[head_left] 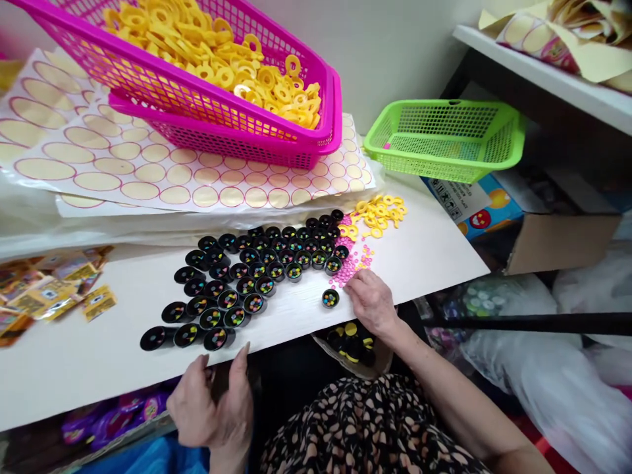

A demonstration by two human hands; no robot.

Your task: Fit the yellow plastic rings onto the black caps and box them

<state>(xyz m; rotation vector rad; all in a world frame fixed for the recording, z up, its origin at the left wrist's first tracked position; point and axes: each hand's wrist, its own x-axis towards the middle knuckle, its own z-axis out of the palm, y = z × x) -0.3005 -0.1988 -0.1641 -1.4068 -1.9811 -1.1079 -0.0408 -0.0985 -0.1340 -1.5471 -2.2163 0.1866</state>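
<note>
My right hand (374, 304) rests on the white table beside a pile of tiny pink beads (351, 258), its fingertips pressed together. Whatever they pinch, if anything, is too small to see. Just left of those fingers stands a single black cup (330, 299) with small coloured pieces inside. A group of similar black cups (257, 270) stands upright farther left, most showing coloured bits within. My left hand (213, 403) is at the table's front edge below this group, thumb and fingers apart, holding nothing. Yellow rings with tabs (379, 214) lie loose behind the pink beads.
A pink basket (222, 108) of yellow rings stands on sticker sheets (162, 172) at the back. To its right is a green basket (447, 161). Gold packets (49, 289) lie at left. Below the edge, a container holds black-and-yellow pieces (351, 345); a carton (557, 243) stands right.
</note>
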